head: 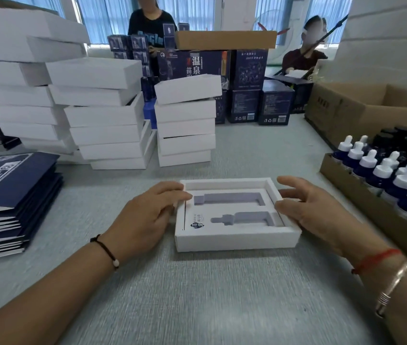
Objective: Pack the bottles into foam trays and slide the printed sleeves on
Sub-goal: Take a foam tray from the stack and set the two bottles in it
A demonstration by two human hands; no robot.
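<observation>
A white foam tray (pixel 237 241) lies on the grey table in front of me, with two bottle-shaped cut-outs that hold nothing. My left hand (pixel 145 217) rests at the tray's left edge, fingers straight and touching the rim. My right hand (pixel 314 207) is at the tray's right edge, thumb on the rim and fingers spread loosely above it. Blue dropper bottles (pixel 381 170) with white caps stand in a cardboard box at the right. Dark blue printed sleeves (pixel 10 188) lie stacked flat at the left.
Stacks of white trays (pixel 107 120) rise behind and to the left. Blue printed cartons (pixel 247 83) and a brown box (pixel 224 39) stand at the back, an open cardboard carton (pixel 361 105) at the right. Two people sit beyond the table.
</observation>
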